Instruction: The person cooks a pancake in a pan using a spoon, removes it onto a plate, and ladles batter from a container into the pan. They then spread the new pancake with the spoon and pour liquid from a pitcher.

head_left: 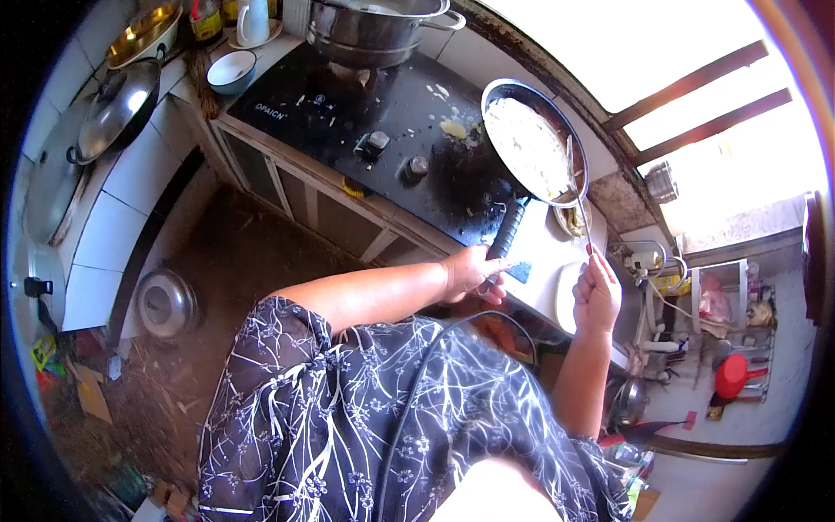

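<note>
My left hand (474,271) is wrapped round the black handle (506,233) of a frying pan (489,130). The pan is lifted beside the right end of the cooktop, its inside turned up toward me. White, pale food (526,143) covers much of its base. In my closed right hand (597,291) is the thin handle of a metal spatula (584,213). The spatula's far end lies inside the pan along its right side, against the food; glare blurs its exact shape. Partly behind the pan, a small bowl (574,219) with food stands on the white counter.
The black cooktop (348,130) has scattered food bits and two knobs. A large steel pot (370,35) stands at its back. A blue-white bowl (231,71) and a lidded wok (117,113) are at left. A metal lid (168,302) is low on the left.
</note>
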Available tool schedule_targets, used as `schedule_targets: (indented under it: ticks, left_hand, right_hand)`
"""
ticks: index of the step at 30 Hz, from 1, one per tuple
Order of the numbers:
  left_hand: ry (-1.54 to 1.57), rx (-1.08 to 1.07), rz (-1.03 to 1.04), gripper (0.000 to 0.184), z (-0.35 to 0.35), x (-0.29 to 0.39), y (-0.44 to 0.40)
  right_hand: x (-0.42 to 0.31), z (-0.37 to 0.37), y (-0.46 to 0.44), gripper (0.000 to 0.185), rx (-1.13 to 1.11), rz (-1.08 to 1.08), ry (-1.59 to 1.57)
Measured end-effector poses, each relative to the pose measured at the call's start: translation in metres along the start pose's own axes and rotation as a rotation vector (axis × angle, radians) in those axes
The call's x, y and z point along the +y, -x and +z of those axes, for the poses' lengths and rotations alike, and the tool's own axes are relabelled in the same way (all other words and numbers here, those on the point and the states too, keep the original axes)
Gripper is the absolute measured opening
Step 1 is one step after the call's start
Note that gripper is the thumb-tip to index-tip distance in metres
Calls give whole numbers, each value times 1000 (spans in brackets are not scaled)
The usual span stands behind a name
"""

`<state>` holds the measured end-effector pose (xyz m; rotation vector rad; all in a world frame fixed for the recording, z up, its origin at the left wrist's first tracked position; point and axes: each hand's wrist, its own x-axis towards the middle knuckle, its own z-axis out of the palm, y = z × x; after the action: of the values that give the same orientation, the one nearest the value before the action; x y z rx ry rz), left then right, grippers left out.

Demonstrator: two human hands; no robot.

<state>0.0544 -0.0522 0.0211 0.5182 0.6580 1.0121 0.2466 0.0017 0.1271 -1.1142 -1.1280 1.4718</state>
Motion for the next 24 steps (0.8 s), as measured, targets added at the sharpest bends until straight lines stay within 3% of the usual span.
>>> schedule_targets:
  ticks: [8,16,19,23,24]
  left_hand:
    - [-132,47,107,22,27,57,14]
    - [-228,126,60,19,7,41,14]
    - [-279,121,11,19,-9,28,13]
    - [-332,144,33,24,-22,13,5]
    - [-367,117,25,35,-24,13,4]
  right_hand:
    - [-9,7,13,28,86,-135,40]
    - [-6,1,8,27,79,-143,45]
    - [-3,2,4,25,56,-127,57]
    - [-7,13,-5,24,-19,51,-100]
    - [-13,15,-7,25,-66,119,-88]
